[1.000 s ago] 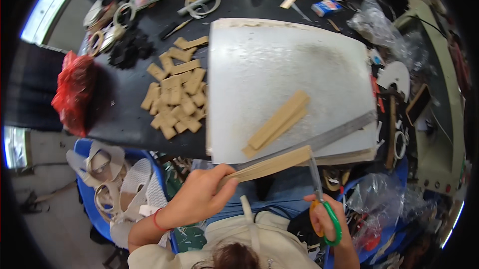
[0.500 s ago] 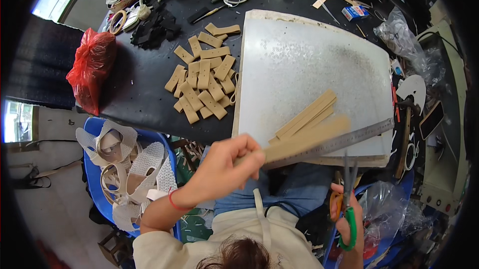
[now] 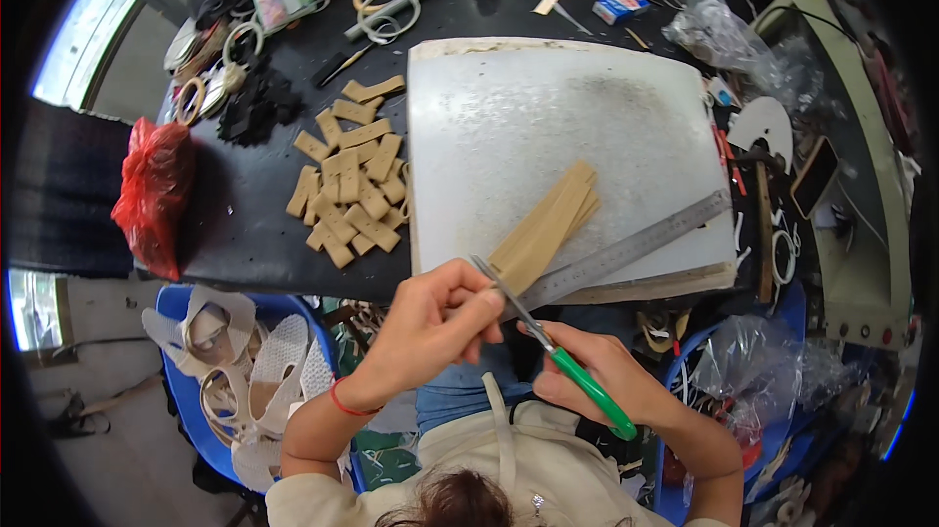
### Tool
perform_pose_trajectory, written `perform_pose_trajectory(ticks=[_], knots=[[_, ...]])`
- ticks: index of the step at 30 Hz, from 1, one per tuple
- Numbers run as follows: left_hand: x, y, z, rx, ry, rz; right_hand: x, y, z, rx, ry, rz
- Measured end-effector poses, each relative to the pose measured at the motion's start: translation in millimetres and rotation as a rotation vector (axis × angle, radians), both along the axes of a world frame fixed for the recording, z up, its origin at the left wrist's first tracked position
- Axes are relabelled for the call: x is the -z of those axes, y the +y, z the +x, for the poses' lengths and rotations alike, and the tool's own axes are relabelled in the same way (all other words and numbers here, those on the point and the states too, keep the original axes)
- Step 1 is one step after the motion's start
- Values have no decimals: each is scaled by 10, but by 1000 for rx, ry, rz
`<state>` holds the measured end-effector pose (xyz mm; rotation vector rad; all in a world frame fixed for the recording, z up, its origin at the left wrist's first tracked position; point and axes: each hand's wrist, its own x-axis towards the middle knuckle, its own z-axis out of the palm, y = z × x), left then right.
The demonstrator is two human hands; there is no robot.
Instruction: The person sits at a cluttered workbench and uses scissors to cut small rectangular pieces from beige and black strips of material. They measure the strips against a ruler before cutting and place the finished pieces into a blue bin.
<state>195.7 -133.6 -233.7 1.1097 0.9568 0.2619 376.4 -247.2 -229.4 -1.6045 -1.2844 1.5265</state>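
Note:
My left hand [image 3: 440, 317] pinches the near end of a tan strip [image 3: 523, 258] above the near-left edge of a white board [image 3: 489, 126]. Green-handled scissors [image 3: 590, 388] are gripped in my right hand [image 3: 611, 371]. Their blades lie across the strip's near end, just beside my left fingertips; whether they have cut in, I cannot tell. More tan strips [image 3: 585, 206] lie on the board, partly under the held one. A steel ruler [image 3: 646, 243] slants along the board's near side, its left end close to my hands.
Left of the board lies a heap of short tan looped pieces [image 3: 342, 178]. Beyond are a red plastic bag [image 3: 156, 185], black scraps [image 3: 256, 111] and tape rings. A blue bin [image 3: 181, 371] with pale shoe uppers stands below. A hammer [image 3: 763, 224] and phone [image 3: 814, 175] lie right.
My right hand has brought the scissors up and left from beside my lap to the strip's near end. The strip, earlier raised and blurred, now rests lower over the others. The view has shifted.

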Motion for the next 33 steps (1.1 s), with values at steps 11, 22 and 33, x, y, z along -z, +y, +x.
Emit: perform_pose_trajectory(ticks=[11, 22, 33], knots=[[98, 151, 20, -79, -24, -117, 146, -29, -20, 147, -15, 92], [405, -326, -1065, -27, 338, 286, -96, 535, 1008, 296, -700, 432], [-182, -274, -430, -170, 555, 1068, 262, 690, 1424, 425, -776, 773]])
